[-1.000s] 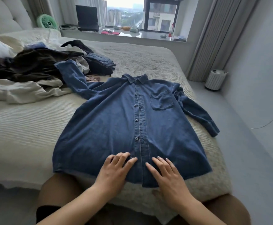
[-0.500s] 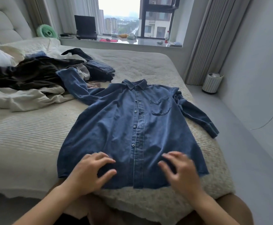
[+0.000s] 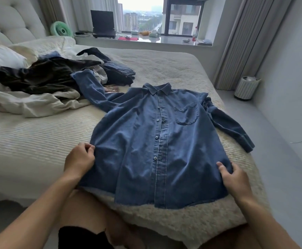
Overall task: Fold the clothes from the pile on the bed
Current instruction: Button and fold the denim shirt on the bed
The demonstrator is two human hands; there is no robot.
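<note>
lengthwise, denim shirt [image 3: 157, 141] collar pointing away, left hand [image 3: 79, 159] and right hand [image 3: 235, 174] fingers pinching side edges

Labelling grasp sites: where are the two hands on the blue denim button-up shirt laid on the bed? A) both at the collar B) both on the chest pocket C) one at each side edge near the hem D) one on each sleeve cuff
C: the left hand pinches the left side edge of the blue denim button-up shirt, and the right hand grips its right side edge, both near the hem.
</note>
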